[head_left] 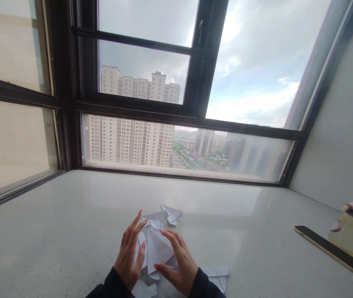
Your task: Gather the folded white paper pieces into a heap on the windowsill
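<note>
Paper model (pixel 156 248) | L hand (pixel 128 257) + R hand (pixel 180 265) on it | phone (pixel 331 248) far R

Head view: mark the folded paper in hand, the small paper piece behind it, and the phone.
folded paper (pixel 157 248), head view, on its white centre panel.
small paper piece (pixel 173 214), head view, on its top flap.
phone (pixel 332 249), head view, on the middle of its dark screen.

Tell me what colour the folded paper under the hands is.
Plain white folded paper, no pattern; clearest in the head view.
</note>
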Demonstrator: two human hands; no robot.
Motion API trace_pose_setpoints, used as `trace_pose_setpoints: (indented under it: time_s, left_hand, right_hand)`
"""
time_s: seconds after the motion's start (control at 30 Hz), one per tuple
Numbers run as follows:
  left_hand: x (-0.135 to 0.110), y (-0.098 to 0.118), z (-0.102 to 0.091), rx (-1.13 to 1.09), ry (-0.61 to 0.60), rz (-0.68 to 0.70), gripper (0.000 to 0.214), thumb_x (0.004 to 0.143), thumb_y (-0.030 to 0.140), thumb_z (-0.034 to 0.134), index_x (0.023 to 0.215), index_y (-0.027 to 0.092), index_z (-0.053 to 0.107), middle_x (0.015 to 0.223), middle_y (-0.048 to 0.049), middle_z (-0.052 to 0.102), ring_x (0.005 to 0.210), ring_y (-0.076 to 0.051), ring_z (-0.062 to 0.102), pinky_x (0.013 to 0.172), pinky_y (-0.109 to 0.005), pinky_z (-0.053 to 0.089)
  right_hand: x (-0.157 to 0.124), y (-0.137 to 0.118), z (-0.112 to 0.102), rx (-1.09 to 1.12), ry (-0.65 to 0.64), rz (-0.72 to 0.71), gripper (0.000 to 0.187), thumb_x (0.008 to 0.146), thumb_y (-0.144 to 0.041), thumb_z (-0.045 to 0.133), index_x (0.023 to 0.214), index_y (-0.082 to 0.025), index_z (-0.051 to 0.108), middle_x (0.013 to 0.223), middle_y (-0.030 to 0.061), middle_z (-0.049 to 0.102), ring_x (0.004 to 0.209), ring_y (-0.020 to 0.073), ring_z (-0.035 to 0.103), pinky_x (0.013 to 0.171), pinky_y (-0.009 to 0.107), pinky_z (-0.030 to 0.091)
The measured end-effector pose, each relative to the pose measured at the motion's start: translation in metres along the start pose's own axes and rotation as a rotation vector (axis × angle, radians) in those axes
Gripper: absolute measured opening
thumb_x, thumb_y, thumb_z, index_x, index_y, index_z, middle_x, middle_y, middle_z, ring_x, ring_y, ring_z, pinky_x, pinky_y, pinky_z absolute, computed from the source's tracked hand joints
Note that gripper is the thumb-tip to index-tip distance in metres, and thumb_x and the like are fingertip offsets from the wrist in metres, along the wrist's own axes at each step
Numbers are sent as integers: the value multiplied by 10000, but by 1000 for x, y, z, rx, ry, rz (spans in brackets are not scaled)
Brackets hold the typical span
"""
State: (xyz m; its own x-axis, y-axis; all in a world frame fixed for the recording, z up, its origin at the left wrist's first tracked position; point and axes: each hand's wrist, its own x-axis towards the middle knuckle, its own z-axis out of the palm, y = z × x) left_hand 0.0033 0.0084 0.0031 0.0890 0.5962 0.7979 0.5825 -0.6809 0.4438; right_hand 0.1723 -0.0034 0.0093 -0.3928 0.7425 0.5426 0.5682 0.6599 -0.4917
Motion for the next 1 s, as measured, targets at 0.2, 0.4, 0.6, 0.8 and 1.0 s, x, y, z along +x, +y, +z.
trace_pose_setpoints:
  time_s: [0.2,0.4,0.6,0.8,1.0]
  left_hand:
    - [-2,-5,2,37,-50,6,388,732,179,322,1115,177,385,1278,-85,291,1133,-217,309,894,-370,304]
    - [-4,-4,4,32,-78,-13,348,730,183,326,1057,189,444,1255,-84,335,1116,-216,336,884,-363,306]
    - [-6,-4,5,51,-105,-17,354,708,179,344,1043,195,456,1257,-81,331,1124,-218,324,888,-371,298]
    - [-13,-9,11,91,-167,-67,351,692,221,373,1025,194,480,1240,-87,357,1094,-238,360,870,-399,312]
    - [-20,-15,16,92,-243,-83,366,652,207,393,1003,188,498,1202,-91,404,1071,-245,373,850,-408,339]
  right_hand:
    - [-4,9,12,-85,-234,-45,781,461,-497,636,1161,-279,366,1157,55,447,1057,262,370,876,377,287]
    - [-2,7,12,-59,-211,25,751,439,-469,660,1119,-262,419,1110,56,486,989,233,426,851,342,310]
    - [2,1,5,-40,-138,105,527,554,-187,606,1061,-220,462,1041,64,511,950,210,452,826,321,331]
    - [2,3,5,6,-50,97,376,612,-134,542,980,-204,504,960,64,530,895,189,480,792,300,363]
    - [4,-1,1,54,24,35,321,634,-53,448,912,-193,528,864,51,547,826,159,512,742,259,397]
